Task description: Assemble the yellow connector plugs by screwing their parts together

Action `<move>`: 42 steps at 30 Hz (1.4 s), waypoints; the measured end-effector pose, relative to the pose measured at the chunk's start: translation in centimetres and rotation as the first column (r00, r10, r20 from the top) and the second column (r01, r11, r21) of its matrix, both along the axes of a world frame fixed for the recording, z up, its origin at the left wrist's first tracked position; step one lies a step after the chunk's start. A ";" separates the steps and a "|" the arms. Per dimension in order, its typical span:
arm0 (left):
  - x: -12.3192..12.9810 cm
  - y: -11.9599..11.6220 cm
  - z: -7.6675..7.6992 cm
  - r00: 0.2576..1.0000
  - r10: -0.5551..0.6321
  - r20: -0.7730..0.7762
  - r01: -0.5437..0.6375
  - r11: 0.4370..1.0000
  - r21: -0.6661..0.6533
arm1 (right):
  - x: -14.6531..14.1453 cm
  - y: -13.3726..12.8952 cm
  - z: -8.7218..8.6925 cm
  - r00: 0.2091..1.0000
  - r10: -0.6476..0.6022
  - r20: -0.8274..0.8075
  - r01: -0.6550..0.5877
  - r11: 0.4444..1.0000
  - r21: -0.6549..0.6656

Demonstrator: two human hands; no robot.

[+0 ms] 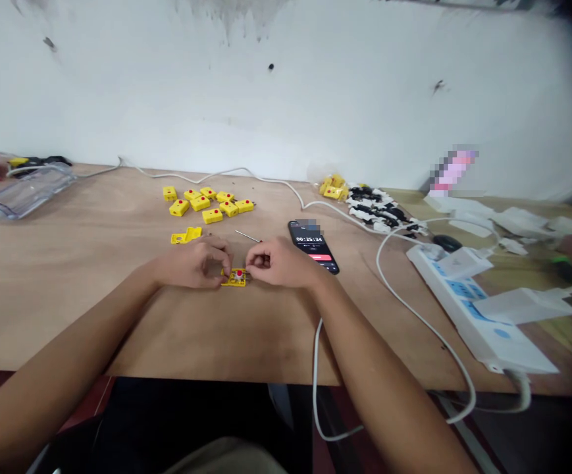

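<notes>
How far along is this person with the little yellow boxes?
Roughly midway, perhaps. The closed yellow boxes grouped toward the wall look done. One open box with a red button is at the left hand and right hand. Apparently left: the yellow case lying open, bagged yellow pieces and the black-and-white parts.

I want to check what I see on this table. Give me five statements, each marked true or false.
1. The phone lies with its screen up. True.
2. The clear bottle stands upright. False: it lies on its side.
3. The fingers of the left hand are at an open yellow casing. True.
4. The power strip is mostly black. False: it is mostly white.
5. The bag of yellow pieces is beside the black and white pieces. True.
</notes>
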State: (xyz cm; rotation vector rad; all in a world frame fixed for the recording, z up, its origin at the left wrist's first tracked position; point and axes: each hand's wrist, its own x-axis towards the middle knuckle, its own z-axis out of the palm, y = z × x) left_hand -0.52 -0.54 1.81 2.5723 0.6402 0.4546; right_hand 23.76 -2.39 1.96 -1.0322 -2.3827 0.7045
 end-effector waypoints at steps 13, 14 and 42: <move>-0.2 0.2 -0.1 1.000 0.016 0.002 -0.016 0.996 -0.086 | -0.3 0.0 -0.3 0.999 -0.036 -0.030 0.037 0.998 0.043; -0.2 0.2 -0.1 0.999 0.033 0.021 -0.032 0.996 -0.082 | -0.3 0.0 -0.2 0.999 -0.044 -0.028 0.046 0.998 0.044; -1.9 1.6 -0.5 0.987 0.060 -0.147 -0.095 0.965 -0.244 | -0.1 0.4 -0.4 0.991 -0.132 0.005 0.132 0.990 0.042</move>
